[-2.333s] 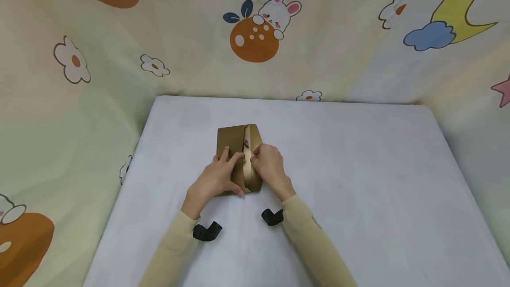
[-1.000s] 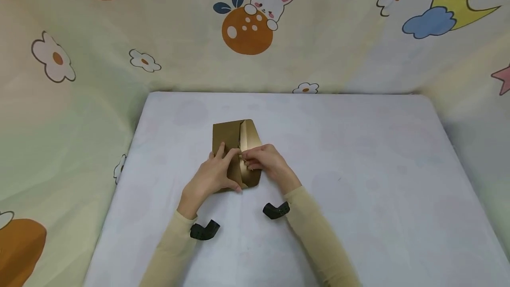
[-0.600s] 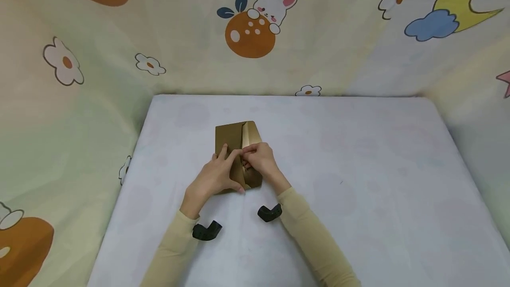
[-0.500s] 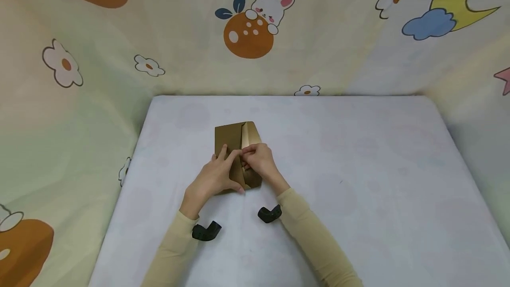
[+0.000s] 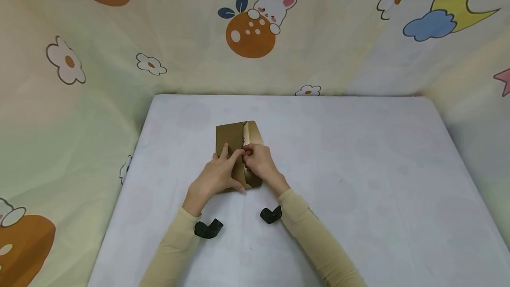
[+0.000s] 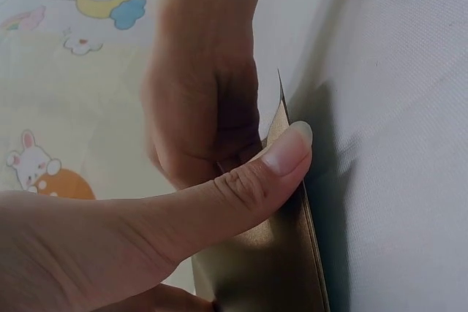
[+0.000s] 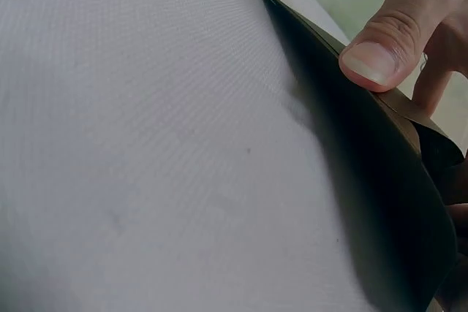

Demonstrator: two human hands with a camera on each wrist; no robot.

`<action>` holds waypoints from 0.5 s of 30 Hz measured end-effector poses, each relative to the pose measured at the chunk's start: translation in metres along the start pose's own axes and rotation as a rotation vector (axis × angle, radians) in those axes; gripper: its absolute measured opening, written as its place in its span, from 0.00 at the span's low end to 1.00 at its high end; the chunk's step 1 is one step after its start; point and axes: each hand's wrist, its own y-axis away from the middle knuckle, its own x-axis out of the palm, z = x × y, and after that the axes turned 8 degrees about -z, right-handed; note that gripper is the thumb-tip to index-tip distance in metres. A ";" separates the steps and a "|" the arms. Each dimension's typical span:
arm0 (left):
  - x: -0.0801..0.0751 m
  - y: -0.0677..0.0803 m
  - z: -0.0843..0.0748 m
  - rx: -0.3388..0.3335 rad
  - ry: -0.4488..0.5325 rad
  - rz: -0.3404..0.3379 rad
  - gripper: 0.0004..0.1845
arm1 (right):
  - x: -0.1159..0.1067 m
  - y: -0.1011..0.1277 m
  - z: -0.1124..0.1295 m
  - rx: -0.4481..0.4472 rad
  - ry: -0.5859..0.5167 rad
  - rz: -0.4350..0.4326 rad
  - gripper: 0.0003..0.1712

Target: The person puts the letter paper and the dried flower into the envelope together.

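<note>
A gold paper envelope (image 5: 230,134) lies flat on the white table (image 5: 358,167), its shiny flap (image 5: 253,133) folded over from the right. My left hand (image 5: 223,163) presses down on the envelope's left half with straight, spread fingers. Its thumb (image 6: 241,188) lies along the near edge of the envelope (image 6: 270,268). My right hand (image 5: 249,152) is curled and pinches the flap at the seam, just beside the left fingertips. In the right wrist view its thumb (image 7: 380,52) bears on the flap's raised edge (image 7: 365,180). A tiny purple mark shows on the seam.
Black wrist camera mounts (image 5: 208,228) (image 5: 271,214) sit under both beige sleeves. A cartoon-print cloth (image 5: 251,34) with rabbits, flowers and a moon walls in the table at the back and both sides. White tablecloth stretches to the right of the envelope.
My right hand has slid left across the flap to the seam and now meets the left fingertips. The flap lies lower and shows less of its shiny face. The left hand has stayed put.
</note>
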 end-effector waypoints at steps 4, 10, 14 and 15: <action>0.001 0.002 -0.001 -0.010 -0.011 0.004 0.58 | -0.002 -0.001 -0.001 -0.063 0.049 0.009 0.19; 0.002 0.001 -0.002 -0.009 -0.008 0.017 0.57 | -0.012 -0.005 -0.004 -0.139 0.110 0.050 0.25; 0.002 -0.001 -0.003 -0.016 -0.030 0.012 0.57 | -0.019 -0.006 -0.004 -0.104 0.096 0.098 0.27; 0.002 -0.001 -0.003 -0.023 -0.042 0.016 0.58 | -0.020 -0.006 -0.004 -0.092 0.091 0.111 0.27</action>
